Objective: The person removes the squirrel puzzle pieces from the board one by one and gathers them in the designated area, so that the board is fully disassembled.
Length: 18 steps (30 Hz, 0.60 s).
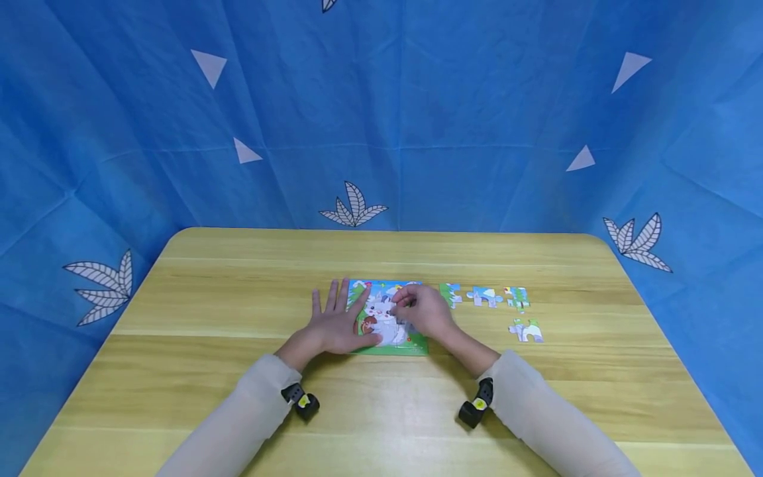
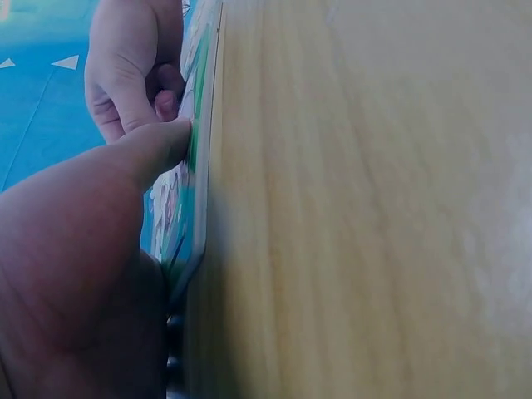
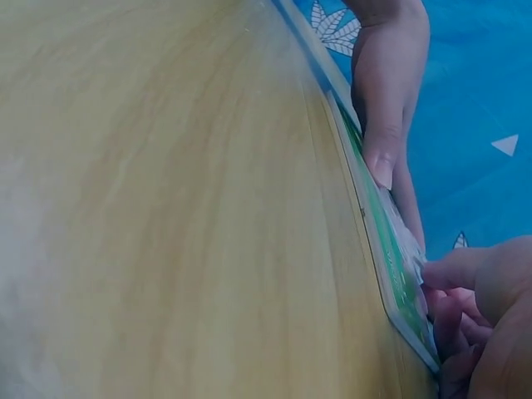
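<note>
A jigsaw puzzle in a flat tray (image 1: 372, 352) with a green border lies on the table, showing a white rabbit that holds something brown. Across its left side rests my left hand (image 1: 341, 329), fingers spread straight and the thumb on the lower part of the picture. The left wrist view has that thumb (image 2: 162, 145) pressing at the tray's edge. My right hand (image 1: 426, 311) is over the puzzle's right half, curled, with thumb and fingertips pinching a small puzzle piece (image 3: 419, 268) close over the picture. Most of that piece is hidden by the fingers.
Right of the tray, loose puzzle pieces lie on the wooden table (image 1: 381, 411): a green-and-blue one (image 1: 450, 295), a blue one (image 1: 485, 297), a colourful one (image 1: 517, 298) and a grey-white one (image 1: 526, 330) nearer. A blue patterned curtain (image 1: 465, 99) hangs behind the table.
</note>
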Tool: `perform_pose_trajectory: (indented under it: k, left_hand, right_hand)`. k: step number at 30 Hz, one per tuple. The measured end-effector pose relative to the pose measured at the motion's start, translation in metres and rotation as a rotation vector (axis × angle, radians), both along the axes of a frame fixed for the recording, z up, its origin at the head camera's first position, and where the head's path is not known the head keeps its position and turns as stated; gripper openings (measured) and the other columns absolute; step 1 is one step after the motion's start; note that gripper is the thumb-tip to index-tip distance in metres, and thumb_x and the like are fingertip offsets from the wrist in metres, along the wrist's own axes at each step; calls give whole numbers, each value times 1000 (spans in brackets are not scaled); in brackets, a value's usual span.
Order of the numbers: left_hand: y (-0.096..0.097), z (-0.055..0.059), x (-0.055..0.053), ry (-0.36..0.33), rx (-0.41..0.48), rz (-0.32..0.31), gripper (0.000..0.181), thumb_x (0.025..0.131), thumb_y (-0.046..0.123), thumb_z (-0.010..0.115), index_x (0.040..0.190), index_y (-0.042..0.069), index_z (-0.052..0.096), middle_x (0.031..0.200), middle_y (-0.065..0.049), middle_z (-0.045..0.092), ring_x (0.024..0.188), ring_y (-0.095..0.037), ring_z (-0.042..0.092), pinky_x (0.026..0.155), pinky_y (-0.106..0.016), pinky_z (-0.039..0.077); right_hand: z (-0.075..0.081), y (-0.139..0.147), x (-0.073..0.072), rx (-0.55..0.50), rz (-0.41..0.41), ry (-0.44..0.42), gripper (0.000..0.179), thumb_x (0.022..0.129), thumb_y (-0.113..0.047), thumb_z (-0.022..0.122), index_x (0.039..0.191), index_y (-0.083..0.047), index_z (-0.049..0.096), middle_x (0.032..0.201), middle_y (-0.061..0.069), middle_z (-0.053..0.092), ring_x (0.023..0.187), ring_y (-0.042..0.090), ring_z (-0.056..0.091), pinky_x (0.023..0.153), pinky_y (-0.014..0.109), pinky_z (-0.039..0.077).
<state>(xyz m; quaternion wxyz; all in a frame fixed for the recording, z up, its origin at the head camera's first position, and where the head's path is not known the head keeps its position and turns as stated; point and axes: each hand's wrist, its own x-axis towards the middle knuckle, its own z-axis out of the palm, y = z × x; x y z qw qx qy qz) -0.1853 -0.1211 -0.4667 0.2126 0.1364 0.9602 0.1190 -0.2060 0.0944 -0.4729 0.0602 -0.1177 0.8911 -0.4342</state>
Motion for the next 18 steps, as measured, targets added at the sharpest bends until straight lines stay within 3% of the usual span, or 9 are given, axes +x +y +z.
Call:
perform_pose_trajectory:
  k: [10, 18]
  left_hand:
    - [-2, -3, -1, -6, -10, 3, 99, 92, 73, 48, 164, 31, -5, 166, -14, -25, 150, -37, -28, 112, -66, -23]
    - [0, 7, 2, 20, -8, -14, 97, 94, 71, 49, 165, 27, 1, 168, -18, -18, 152, -40, -21, 114, -68, -17]
  right_hand:
    - [0, -2, 1, 19, 11, 54, 6, 87, -10, 79, 93, -12, 78, 78, -6, 69, 71, 9, 61, 64, 27, 48]
    - [4, -2, -2, -17, 32, 27, 8, 86, -6, 77, 93, -10, 77, 78, -5, 69, 70, 10, 62, 67, 28, 51]
